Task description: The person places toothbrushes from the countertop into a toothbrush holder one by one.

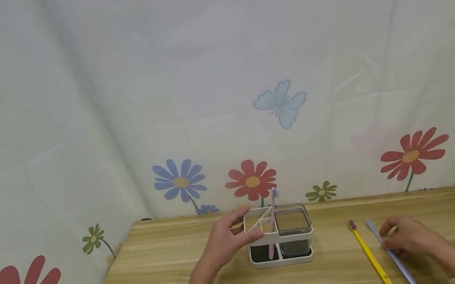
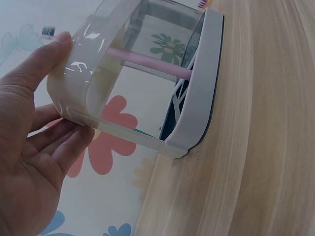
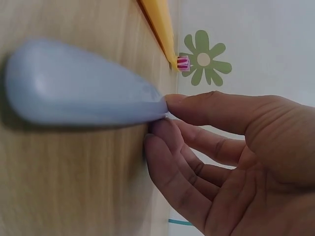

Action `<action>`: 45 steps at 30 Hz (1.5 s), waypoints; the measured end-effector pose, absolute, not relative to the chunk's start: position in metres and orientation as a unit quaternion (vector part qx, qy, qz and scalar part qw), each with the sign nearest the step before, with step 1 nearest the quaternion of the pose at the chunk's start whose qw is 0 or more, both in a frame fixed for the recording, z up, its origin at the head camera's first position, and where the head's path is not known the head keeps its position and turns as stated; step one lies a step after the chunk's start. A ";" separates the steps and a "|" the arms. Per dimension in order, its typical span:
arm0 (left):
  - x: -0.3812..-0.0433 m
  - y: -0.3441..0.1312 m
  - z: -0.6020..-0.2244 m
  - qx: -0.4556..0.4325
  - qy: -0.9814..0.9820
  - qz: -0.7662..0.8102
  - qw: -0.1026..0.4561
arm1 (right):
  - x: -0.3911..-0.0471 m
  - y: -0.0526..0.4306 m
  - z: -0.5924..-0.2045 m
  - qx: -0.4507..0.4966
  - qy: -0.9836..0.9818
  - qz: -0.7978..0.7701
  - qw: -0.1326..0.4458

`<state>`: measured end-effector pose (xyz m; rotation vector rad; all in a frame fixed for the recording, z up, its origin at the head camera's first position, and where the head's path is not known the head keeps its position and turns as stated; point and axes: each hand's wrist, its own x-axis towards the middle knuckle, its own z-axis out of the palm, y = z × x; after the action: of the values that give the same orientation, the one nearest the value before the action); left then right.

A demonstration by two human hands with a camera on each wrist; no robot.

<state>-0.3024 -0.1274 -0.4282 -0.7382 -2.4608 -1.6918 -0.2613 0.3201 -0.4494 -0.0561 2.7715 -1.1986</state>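
Note:
A white toothbrush holder (image 1: pixel 290 260) stands on the table, with a pink toothbrush (image 1: pixel 272 218) upright but slightly tilted in a left compartment and a clear cup (image 1: pixel 296 248) in the right one. My left hand (image 1: pixel 225 238) grips the holder's upper frame from the left, thumb on one side and fingers on the other, as the left wrist view confirms. On the right, a lavender-blue toothbrush (image 1: pixel 400 267) lies on the table, its handle (image 3: pixel 81 91) large in the right wrist view. My right hand (image 1: pixel 409 235) pinches it between thumb and fingertips.
Left of the lavender-blue toothbrush lies a yellow toothbrush (image 1: pixel 374 262) with purple bristles, roughly alongside it. The wood-grain table (image 1: pixel 149 268) ends at a pale curtain (image 1: pixel 198 67) printed with flowers and butterflies.

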 end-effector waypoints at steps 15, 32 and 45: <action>-0.301 -0.129 -0.430 -0.238 -0.798 -0.553 0.032 | -0.262 0.308 -0.458 0.018 0.918 -0.392 0.056; -0.300 -0.128 -0.428 -0.243 -0.797 -0.552 0.034 | -0.264 0.309 -0.442 -0.053 0.920 -0.388 -0.003; -0.301 -0.128 -0.428 -0.242 -0.794 -0.557 0.032 | -0.258 0.292 -0.409 -0.030 0.871 -0.491 -0.018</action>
<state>-0.3013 -0.1284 -0.4282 -0.7446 -2.4457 -1.7144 -0.2576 0.2922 -0.4090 -0.0951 2.7666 -1.5596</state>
